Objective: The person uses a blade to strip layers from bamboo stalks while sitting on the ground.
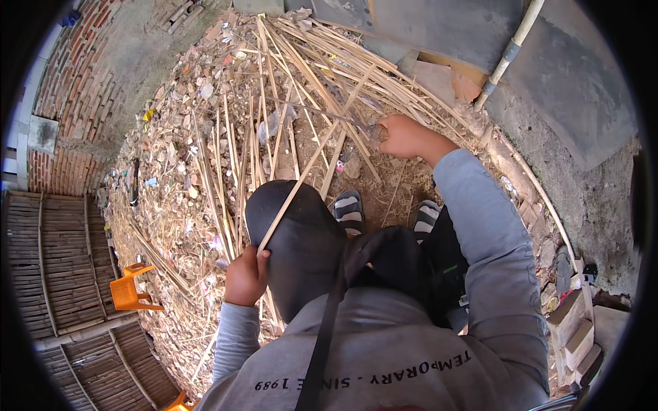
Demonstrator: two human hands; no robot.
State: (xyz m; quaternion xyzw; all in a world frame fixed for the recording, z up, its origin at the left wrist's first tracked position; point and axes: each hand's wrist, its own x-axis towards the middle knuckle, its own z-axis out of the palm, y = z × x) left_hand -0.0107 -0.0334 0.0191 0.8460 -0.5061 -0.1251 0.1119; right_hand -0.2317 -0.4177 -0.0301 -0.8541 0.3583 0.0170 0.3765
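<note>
My left hand (pixel 247 275) is closed around a long, pale bamboo strip (pixel 291 196), pinched between thumb and fingers beside my left thigh. The strip slants over my dark-clad left leg (pixel 295 267) toward the far right. Ahead and to the right, my right hand (pixel 404 135) is wrapped round the handle end of a long knife (pixel 312 109). Its thin, dark blade points left and crosses the strip near the far end. Whether blade and strip touch, I cannot tell. Both my feet (pixel 348 211), in sandals, are on the ground.
Many bamboo strips (pixel 322 51) lie heaped ahead, with others (pixel 229 164) spread on rubble at left. An orange plastic chair (pixel 127 291) stands far left by bamboo panels (pixel 58 257). Grey sheets (pixel 439 27) and a pole (pixel 510 51) border the far right; bricks (pixel 576 329) lie near right.
</note>
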